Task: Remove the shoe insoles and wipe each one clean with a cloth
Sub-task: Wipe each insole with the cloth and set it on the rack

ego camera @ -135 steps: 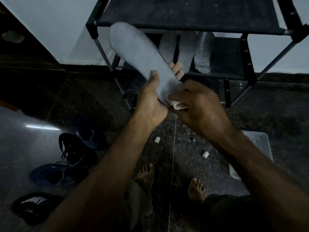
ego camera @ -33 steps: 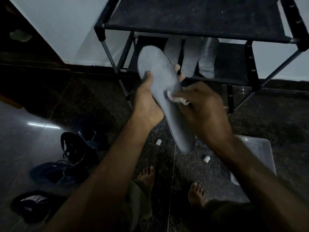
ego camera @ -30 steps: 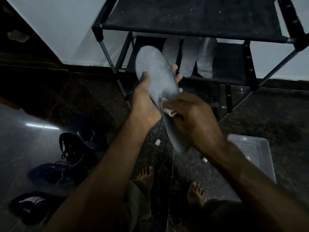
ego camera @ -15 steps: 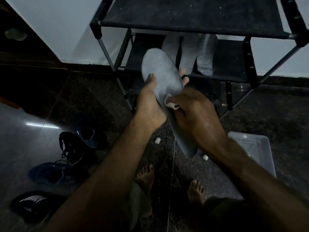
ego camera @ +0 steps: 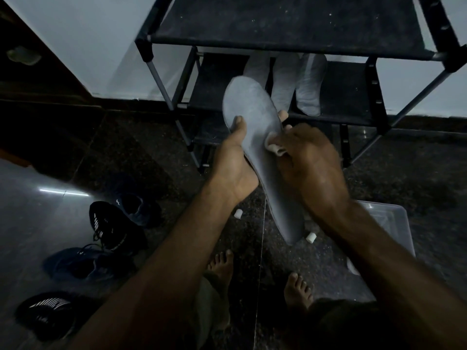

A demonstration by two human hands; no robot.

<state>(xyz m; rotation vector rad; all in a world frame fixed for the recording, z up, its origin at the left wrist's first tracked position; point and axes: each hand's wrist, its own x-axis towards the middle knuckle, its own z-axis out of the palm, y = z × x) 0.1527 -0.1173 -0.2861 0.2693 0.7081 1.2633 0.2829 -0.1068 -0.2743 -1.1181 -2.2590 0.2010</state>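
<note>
Dark speckled floor point(ego camera: 417, 178) fills the frame, with a black rack point(ego camera: 290, 29) at the top. At centre I see my left hand point(ego camera: 233, 168) gripping the grey insole point(ego camera: 257, 137), thumb on its face, fingers point(ego camera: 283, 114) curled behind. My right hand point(ego camera: 313, 168) pinches a white cloth point(ego camera: 274, 147) against the insole's middle. Three more insoles point(ego camera: 307, 84) lean on the rack's lower shelf. Shoes point(ego camera: 113, 223) sit at lower left.

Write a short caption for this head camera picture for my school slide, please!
Left hand holds a grey insole while the right hand wipes it with a small white cloth.
</note>
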